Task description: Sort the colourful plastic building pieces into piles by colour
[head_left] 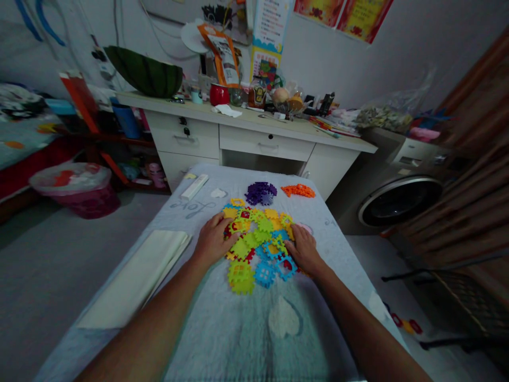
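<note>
A heap of flat plastic interlocking tiles (258, 241) in yellow, green, blue and red lies in the middle of a pale blue cloth-covered table (238, 329). My left hand (212, 240) rests flat on the heap's left edge, fingers spread over the tiles. On the heap's right edge lies my right hand (304, 249), fingers stretched onto the tiles. Beyond the heap sit a small pile of purple tiles (260, 192) and a small pile of orange tiles (298, 190).
A folded cream cloth (139, 276) lies on the table's left side, and a white stick-shaped object (194, 186) lies at the far left corner. A cluttered white desk (254, 138) stands behind the table. A washing machine (397, 185) is to the right, a pink bin (75, 188) to the left.
</note>
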The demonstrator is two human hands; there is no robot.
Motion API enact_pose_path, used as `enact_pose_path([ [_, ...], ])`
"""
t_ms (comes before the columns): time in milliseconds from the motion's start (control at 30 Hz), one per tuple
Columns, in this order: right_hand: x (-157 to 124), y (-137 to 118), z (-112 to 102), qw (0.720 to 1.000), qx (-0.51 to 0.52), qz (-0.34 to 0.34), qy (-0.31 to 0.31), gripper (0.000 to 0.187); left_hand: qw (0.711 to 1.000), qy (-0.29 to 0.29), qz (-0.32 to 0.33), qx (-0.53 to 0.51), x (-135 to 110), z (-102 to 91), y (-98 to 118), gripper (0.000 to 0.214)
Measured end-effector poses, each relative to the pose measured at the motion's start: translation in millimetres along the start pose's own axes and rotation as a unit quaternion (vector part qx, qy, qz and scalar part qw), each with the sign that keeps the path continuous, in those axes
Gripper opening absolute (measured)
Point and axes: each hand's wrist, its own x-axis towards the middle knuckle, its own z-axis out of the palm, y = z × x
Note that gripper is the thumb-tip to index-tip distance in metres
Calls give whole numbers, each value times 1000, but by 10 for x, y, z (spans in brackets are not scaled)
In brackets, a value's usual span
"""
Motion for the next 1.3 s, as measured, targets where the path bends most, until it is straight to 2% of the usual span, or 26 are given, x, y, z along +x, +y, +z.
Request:
enact_pose_path([
  [133, 141, -69, -67, 996, 73, -56, 18, 56, 999, 31, -29, -3, 17, 28, -14, 42],
  [267, 508, 43, -189, 990, 110, -56, 63, 46, 999, 29, -29, 8, 34, 87, -73, 40],
  [367, 883, 239, -226, 991, 89, 3, 99, 48, 999, 13, -31, 28, 39, 108, -80, 40],
  [500, 1378, 494, -220, 982, 29, 149, 117, 88, 998, 6, -39, 44, 44, 91, -41, 40],
  [567, 1597, 592, -222, 972, 18, 202, 117, 102, 998, 5, -39, 44, 47, 81, -29, 39],
  [667, 1886, 716, -242, 963, 22, 244, 110, 103, 998, 2, -43, 44, 50, 86, -36, 39],
  [800, 2187, 838, -258, 960, 50, 263, 88, 102, 997, 1, -50, 51, 47, 115, -58, 40],
  [933, 2393, 856, -220, 955, 59, 280, 74, 105, 998, 6, -47, 49, 47, 127, -58, 41],
  [1067, 2504, 786, -156, 970, -14, 243, 23, 107, 998, 8, -50, 37, 53, 112, -39, 39],
  [1167, 2513, 734, -129, 975, -70, 207, -24, 95, 998, 8, -55, 40, 52, 106, -31, 38],
  [1300, 2435, 681, -159, 980, -98, 171, -35, 72, 997, 9, -55, 47, 49, 108, -30, 37],
])
